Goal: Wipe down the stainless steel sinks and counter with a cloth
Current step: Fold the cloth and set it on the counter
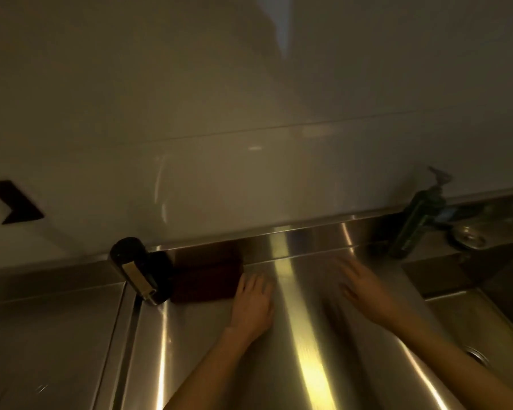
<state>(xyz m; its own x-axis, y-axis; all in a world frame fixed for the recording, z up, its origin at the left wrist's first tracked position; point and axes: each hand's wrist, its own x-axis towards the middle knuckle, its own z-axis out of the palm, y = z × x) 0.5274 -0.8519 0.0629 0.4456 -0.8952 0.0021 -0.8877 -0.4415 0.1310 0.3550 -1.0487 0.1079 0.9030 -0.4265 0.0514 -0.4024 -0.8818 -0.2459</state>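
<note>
Head view: left hand (pixel 251 303) at 6 o'clock, flat on steel worktop (pixel 308 365), fingers straight and slightly apart, tips touching dark red block (pixel 208 276), cloth or not unclear. Right hand (pixel 365 288) at 5 o'clock, blurred, fingers spread on worktop. Sink (pixel 468 321) at 4 o'clock.

- Two hands are showing: the left hand (pixel 251 303) at 6 o'clock and the right hand (pixel 365 288) at 4 o'clock.
- One dark red cloth (pixel 208 275) is lying at 7 o'clock.
- One black bottle (pixel 137 269) is standing at 8 o'clock.
- One tap (pixel 418 220) is rising at 3 o'clock.
- One sink (pixel 486 327) is showing at 4 o'clock, with one drain (pixel 474 355).
- One dark arrow-shaped mark (pixel 12 202) is showing at 9 o'clock.
</note>
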